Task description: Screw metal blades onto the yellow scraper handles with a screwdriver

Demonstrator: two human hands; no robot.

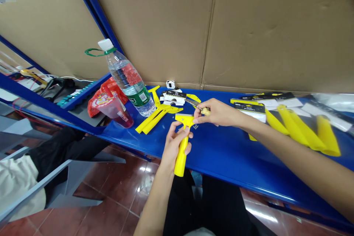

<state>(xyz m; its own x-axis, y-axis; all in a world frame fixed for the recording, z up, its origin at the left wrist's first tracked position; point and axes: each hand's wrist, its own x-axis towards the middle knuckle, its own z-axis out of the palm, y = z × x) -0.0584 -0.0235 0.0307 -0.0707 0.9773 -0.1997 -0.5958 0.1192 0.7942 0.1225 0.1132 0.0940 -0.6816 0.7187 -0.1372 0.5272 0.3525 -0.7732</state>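
Observation:
My left hand (178,142) is closed around the grip of a yellow T-shaped scraper (181,162), held above the table with its wide head up and its hollow grip end toward me. A small screw shows in the head. In my closed right hand (211,112) is a slim pointed metal tool with a yellowish handle (205,111), its tip toward the upper left. The fingertips of that hand are at the right end of the scraper's head. Fingers hide part of the tool, so its exact kind is unclear.
Yellow scraper parts (152,120) and black-and-white packets (174,97) lie beyond my hands on the blue table (212,158). Left stand a water bottle (132,84) and a tilted plastic cup (117,112). More yellow handles (293,125) lie right. A person sits at far left.

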